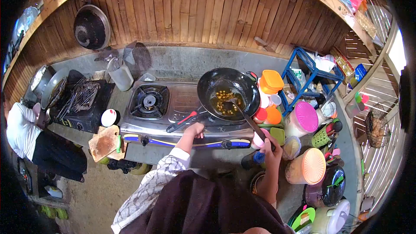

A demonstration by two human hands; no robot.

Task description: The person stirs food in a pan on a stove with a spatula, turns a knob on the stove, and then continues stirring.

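Note:
A black wok [208,84] sits on the right burner of the steel gas stove [177,124], its red-and-black handle [181,122] pointing left toward the front. Small yellow-brown pieces [226,104] lie in oil at its bottom. My right hand [272,149] is closed around the dark handle of a spatula [250,121], whose blade rests among the pieces. Just below the wok's handle, over the stove's front, my left hand [195,131] is loosely curled, with nothing visible in it. The left burner [149,100] bears no pan.
At left, a person in a white top [21,128] is beside a blackened stove [80,104]. Wooden boards [104,144] with a green-handled knife [118,144] lie left of the steel stove. Lidded containers [305,117] and a blue rack [303,58] crowd the right side.

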